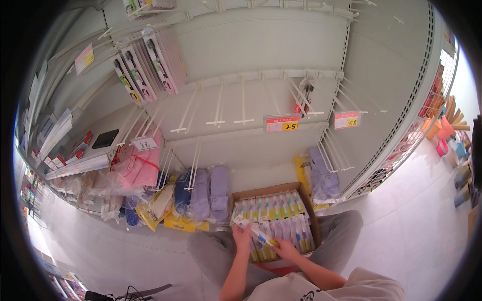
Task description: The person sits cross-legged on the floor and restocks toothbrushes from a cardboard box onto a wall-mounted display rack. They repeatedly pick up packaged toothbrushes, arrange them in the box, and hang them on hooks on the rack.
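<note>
A packaged toothbrush (260, 235) lies slantwise between my two hands, above a cardboard box. My left hand (242, 234) grips its upper left end, and the fingers of my right hand (283, 248) hold its lower right end. Below it, the open cardboard box (315, 225) stands on the floor between my bent legs. Rows of packaged toothbrushes (280, 205) with green and white cards fill the box. My hands and the held pack hide part of the lower row.
White display hooks (219, 109) project from the shelf back panel, some with price tags (281, 124). Several packaged toothbrushes (141, 75) hang at upper left. Bagged purple slippers (219, 192) and yellow bags (160, 207) line the shelf's foot. A black flat object (106, 139) rests on the left shelf.
</note>
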Tool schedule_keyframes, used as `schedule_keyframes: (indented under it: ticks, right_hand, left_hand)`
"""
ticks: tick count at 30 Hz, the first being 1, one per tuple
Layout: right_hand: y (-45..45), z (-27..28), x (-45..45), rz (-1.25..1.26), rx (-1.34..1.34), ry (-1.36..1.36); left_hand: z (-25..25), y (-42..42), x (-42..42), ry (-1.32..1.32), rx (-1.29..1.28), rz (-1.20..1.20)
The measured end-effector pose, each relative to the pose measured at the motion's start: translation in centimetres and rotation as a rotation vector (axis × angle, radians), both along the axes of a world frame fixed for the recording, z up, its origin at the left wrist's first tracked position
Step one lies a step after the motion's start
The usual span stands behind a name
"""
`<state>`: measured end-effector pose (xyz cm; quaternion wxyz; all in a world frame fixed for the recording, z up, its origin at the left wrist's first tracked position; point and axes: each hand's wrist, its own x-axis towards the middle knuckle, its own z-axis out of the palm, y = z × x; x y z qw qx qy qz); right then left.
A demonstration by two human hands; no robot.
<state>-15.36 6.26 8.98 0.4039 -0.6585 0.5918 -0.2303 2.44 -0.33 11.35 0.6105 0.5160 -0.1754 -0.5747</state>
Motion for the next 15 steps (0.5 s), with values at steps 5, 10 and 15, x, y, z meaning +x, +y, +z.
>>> schedule_keyframes:
  ticks: [5,10,15]
  right_hand:
    - [0.4,-2.2,-0.3,0.000,-0.024,-0.143]
    - [0.8,-2.0,0.4,-0.005,0.078,-0.137]
    - [-1.9,1.0,1.7,-0.121,-0.053,-0.078]
  left_hand:
    - [-0.4,-0.3,-0.3,-0.100,-0.050,-0.050]
    - [0.4,-0.1,-0.3,-0.188,-0.103,-0.027]
    - [0.4,-0.2,0.2,-0.056,-0.136,0.033]
